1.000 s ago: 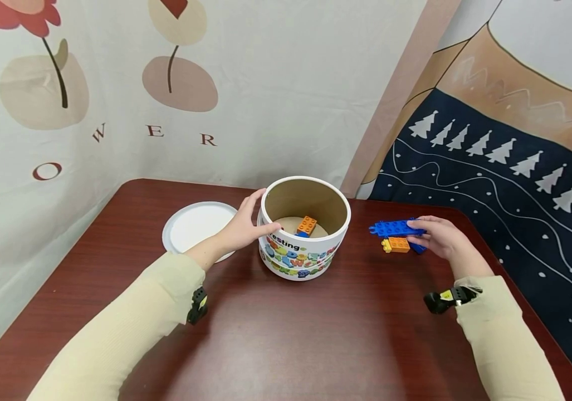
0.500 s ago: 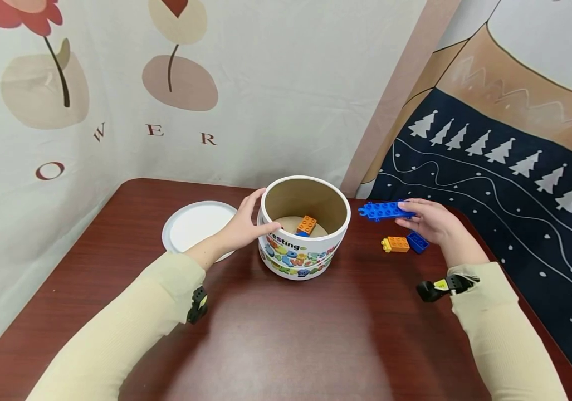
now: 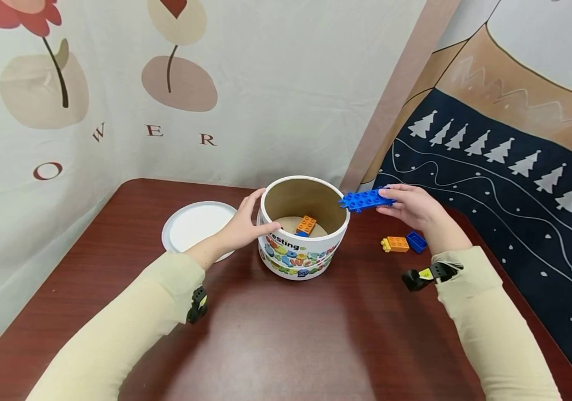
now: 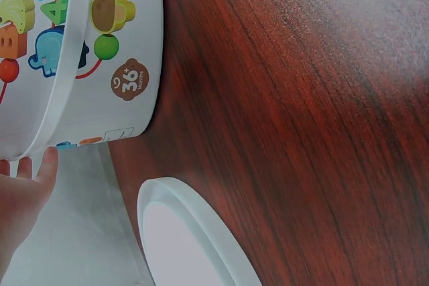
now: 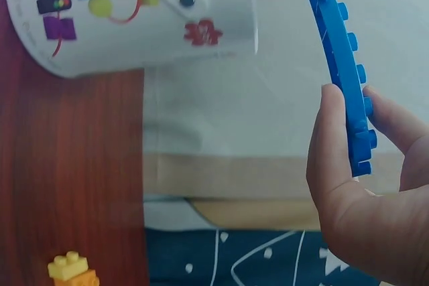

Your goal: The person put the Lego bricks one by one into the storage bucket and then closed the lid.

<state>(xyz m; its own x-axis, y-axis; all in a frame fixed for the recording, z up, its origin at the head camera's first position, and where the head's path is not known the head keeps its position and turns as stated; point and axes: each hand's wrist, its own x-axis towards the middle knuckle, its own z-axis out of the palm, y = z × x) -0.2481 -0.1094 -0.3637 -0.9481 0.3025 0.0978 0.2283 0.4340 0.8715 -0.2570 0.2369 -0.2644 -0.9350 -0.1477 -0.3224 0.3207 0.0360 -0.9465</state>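
Note:
My right hand [image 3: 412, 205] pinches a long blue toy building plate [image 3: 366, 199] between thumb and fingers. Its studs show, and its far end overlaps the right rim of a white bucket [image 3: 299, 257] in the head view. In the right wrist view the blue plate stands edge-on beside the bucket. My left hand [image 3: 244, 224] rests on the bucket's left side, fingers spread and thumb at the front rim. Inside the bucket lies an orange brick [image 3: 306, 224] with a blue piece [image 3: 303, 234] partly hidden by the rim.
A yellow-and-orange brick piece [image 3: 396, 244] and a dark blue brick [image 3: 416, 242] lie on the table [image 3: 275, 334] right of the bucket. The white round lid [image 3: 195, 225] lies to its left, under my left wrist. Printed cloths hang behind the table and at its right.
My right hand has lifted the blue plate off the spot by the small bricks and carried it left to the bucket's rim. The left hand and bucket have stayed in place.

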